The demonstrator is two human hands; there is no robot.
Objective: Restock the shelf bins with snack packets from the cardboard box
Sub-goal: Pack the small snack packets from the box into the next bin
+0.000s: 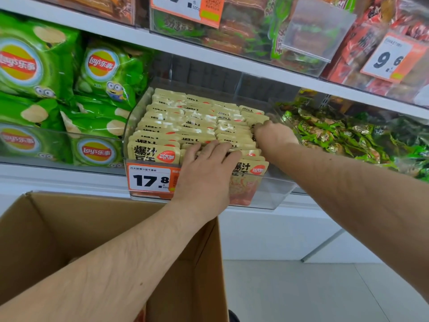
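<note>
While I am standing at the shelf with the cardboard box (111,231) open just below me, both my arms are reaching up into the clear plastic bin (276,194) in the middle of the row. The beige snack packets (192,122) are standing on edge in tight rows, filling the bin almost to its back wall. My left hand (206,168) is lying flat across the front rows, fingers straight and spread, pressing on the packet tops and holding nothing. My right hand (271,135) is reaching to the bin's right side, fingers curling down over the edge of the right-hand row of packets, gripping them. An orange price tag (148,180) reading 17.8 is hanging on the bin's front, partly behind my left wrist. Green Lay's chip bags (102,73) are piling in the bin to the left; small green-wrapped snacks (336,135) are filling the bin to the right. Inside the box, I cannot tell what is lying there.
</note>
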